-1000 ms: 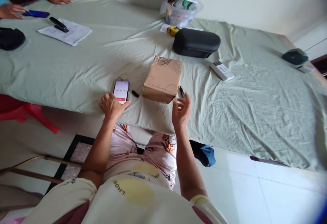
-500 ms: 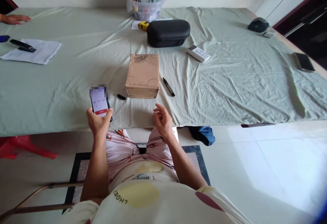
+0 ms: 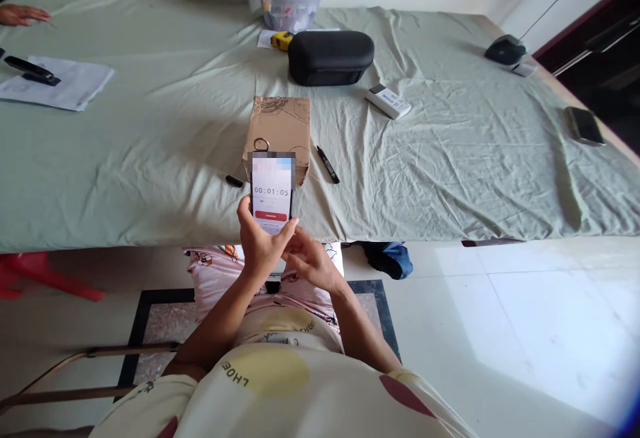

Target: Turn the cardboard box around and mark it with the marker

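A smartphone (image 3: 271, 205) showing a timer at 00:01:05 is held upright in my left hand (image 3: 262, 241), its thumb along the right edge. My right hand (image 3: 313, 261) is close against the left thumb, at the phone's lower right corner. Its fingers are loosely bent and apart, and some tips are hidden. Beyond the phone sits a cardboard box (image 3: 281, 121) with scribbled black lines, its front partly covered by the phone. To the box's right lies an uncapped black marker (image 3: 327, 165); the black cap (image 3: 233, 181) lies to its left.
On the green cloth (image 3: 165, 158) stand a black case (image 3: 331, 58), a yellow tape measure (image 3: 282, 41), a white box (image 3: 389, 102) and a plastic basket (image 3: 293, 8). Papers (image 3: 75, 85) with a stapler (image 3: 33, 71) lie left, near another person's hand (image 3: 23, 15). Another phone (image 3: 585, 125) lies right.
My left hand has brought the phone rightward, from left of the cap to in front of the box. My right hand has moved slightly down and left to meet it.
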Demonstrator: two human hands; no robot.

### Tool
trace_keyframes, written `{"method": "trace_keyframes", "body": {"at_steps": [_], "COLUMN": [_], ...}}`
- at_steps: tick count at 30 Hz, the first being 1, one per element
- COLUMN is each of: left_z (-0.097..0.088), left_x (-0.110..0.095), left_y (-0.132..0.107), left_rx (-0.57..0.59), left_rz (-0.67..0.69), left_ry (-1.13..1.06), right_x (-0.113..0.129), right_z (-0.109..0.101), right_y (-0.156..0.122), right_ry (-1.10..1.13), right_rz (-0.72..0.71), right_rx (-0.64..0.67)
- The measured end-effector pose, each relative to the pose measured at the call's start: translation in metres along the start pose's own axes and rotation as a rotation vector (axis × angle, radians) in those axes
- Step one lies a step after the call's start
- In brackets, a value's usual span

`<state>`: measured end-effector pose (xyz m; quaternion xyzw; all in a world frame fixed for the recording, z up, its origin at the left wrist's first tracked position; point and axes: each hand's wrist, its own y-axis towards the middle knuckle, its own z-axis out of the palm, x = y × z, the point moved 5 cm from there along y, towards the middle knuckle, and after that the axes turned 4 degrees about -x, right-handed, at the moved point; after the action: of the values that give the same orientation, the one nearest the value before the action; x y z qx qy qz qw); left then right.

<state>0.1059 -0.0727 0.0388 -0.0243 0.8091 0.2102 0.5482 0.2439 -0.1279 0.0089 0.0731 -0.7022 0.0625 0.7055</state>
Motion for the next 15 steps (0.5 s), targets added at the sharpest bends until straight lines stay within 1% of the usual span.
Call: {"method": "trace_keyframes", "body": {"at_steps": [4, 9, 15], "left_z": [0.007, 0.008, 0.007], "left_x": [-0.008, -0.011, -0.01], "left_y": [-0.009, -0.015, -0.015], "left_rx": [0.044, 0.041, 0.049], "left_rz": [0.017, 0.059, 0.053], "left_ry": [-0.01, 0.0, 0.015], "right_x": [-0.001, -0.004, -0.007], "right_z": [-0.003, -0.006, -0.007], "right_y": [-0.005, -0.005, -0.003], "right_ry": [0.072, 0.035, -0.002], "right_rz": [0.009, 0.034, 0.029], "right_rx": [-0.099, -0.153, -0.186]}}
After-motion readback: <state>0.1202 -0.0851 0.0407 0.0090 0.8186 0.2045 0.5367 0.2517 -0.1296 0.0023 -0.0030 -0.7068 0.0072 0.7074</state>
